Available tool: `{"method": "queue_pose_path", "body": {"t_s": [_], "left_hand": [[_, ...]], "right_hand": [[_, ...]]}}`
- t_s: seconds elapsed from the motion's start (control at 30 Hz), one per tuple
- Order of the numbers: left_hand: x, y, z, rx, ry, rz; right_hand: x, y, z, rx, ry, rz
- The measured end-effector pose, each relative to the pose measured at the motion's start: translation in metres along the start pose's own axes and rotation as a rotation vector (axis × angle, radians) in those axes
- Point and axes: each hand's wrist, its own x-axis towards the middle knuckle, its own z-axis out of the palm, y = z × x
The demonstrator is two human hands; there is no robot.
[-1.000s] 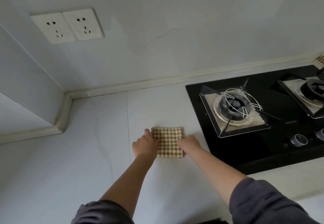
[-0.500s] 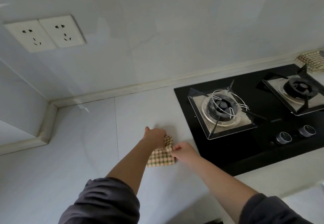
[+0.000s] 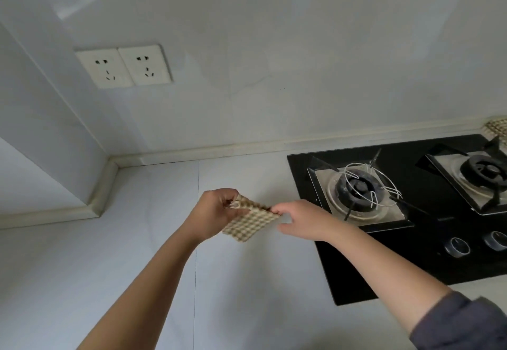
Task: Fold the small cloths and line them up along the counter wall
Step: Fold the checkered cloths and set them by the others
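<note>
You hold the cloth [image 3: 248, 222] between both hands, over the tabletop [image 3: 137, 253] just left of the stove [image 3: 411, 240] and well short of the wall [image 3: 274, 75]. It looks lifted clear of the surface, hanging slack and tilted, with doubled layers showing at its upper left corner, so it seems at least partly folded. Your left hand [image 3: 216, 212] pinches that corner with curled fingers; your right hand [image 3: 304, 220] pinches the opposite corner between thumb and forefinger, the other fingers loose below.

As a judgement, this cloth is mid-fold or just folded and not yet placed: it has yet to be squared up and set against the wall strip. A second checked cloth [image 3: 498, 130] lies at the wall behind the stove, cut off by the picture's edge, so you cannot tell whether it is folded. No row shows along the wall yet.
</note>
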Motion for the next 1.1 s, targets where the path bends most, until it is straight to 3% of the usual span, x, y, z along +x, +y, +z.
{"method": "queue_pose_path", "body": {"t_s": [0.17,0.27,0.4,0.57,0.67,0.8,0.9,1.0,1.1], "left_hand": [[-0.014,0.005,-0.007,0.014,0.121,0.058],[-0.02,0.002,-0.009,0.051,0.163,0.088],[-0.028,0.008,-0.001,-0.124,0.205,0.062],[-0.028,0.026,0.009,-0.352,0.147,0.073],[-0.029,0.03,0.008,-0.348,0.138,0.042],[-0.031,0.03,0.003,-0.139,0.041,-0.005],[-0.026,0.053,0.014,-0.137,-0.019,-0.004],[-0.018,0.072,0.024,-0.251,0.112,0.015],[-0.014,0.069,0.022,-0.442,0.216,-0.063]], "right_hand": [[-0.003,-0.029,-0.012,-0.257,0.048,-0.144],[-0.005,-0.023,-0.017,-0.263,0.087,-0.113],[-0.013,-0.013,-0.017,0.227,0.323,-0.204],[-0.014,0.0,-0.001,0.676,0.086,-0.06],[-0.017,0.003,-0.004,0.798,0.119,-0.049],[-0.025,-0.002,-0.022,0.683,0.224,-0.131],[-0.029,-0.012,-0.031,0.596,0.206,-0.201],[-0.032,-0.012,-0.042,0.505,0.208,-0.219],[-0.038,0.007,-0.05,0.446,0.201,-0.101]]}}
